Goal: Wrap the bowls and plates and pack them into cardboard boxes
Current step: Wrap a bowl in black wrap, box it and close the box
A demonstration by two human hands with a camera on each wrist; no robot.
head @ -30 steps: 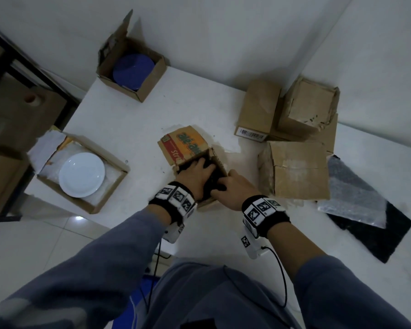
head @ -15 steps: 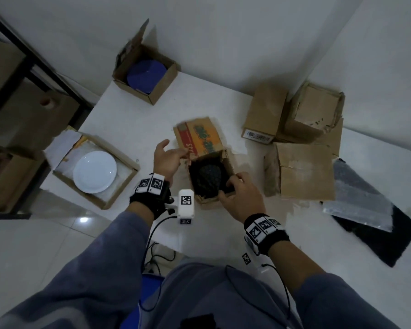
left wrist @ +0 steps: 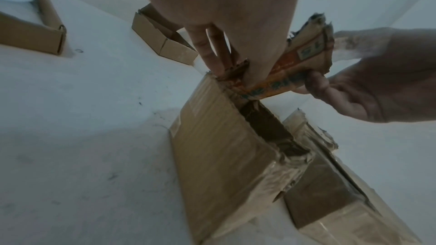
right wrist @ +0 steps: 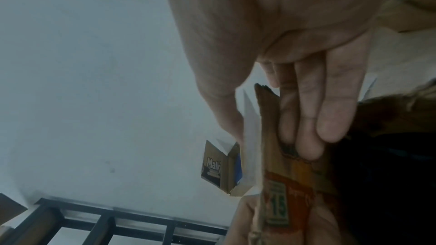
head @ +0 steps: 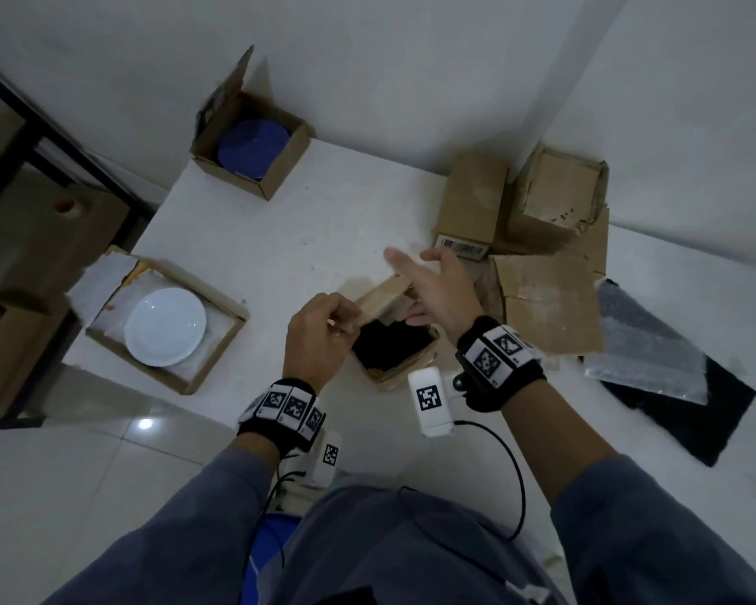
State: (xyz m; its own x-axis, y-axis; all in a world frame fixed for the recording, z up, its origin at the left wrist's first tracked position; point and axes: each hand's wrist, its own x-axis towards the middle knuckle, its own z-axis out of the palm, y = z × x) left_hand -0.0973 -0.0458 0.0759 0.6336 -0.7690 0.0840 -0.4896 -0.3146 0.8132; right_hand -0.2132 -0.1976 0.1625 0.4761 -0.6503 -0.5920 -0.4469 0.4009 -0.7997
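**A:** so where's the wrapped dish at? A small cardboard box (head: 396, 349) can be seen in the middle of the white surface (head: 280, 238), with something wrapped in black (head: 389, 344) sat inside it. What's under the wrap can't be made out.

**B:** yep, and the printed flap (left wrist: 286, 74) is being held up on edge over the opening. The left hand (head: 319, 334) is curled on the flap's near end, with the cardboard pinched between thumb and fingers (left wrist: 207, 51). The right hand (head: 439, 290) is up against the flap's printed side, fingers (right wrist: 330, 111) straight and together, laid flat on it, thumb spread away. Nothing's gripped by that one, as far as can be seen.

**A:** and the other stuff?

**B:** a white plate (head: 165, 326) is lying in a shallow box (head: 219, 355) at the left edge of the surface. A blue dish (head: 254, 150) is sat in an open box (head: 280, 176) at the far corner. A cluster of brown boxes (head: 542, 238) is parked just right of the hands, and bubble wrap (head: 647, 360) is spread over a black sheet (head: 708, 421) further right.
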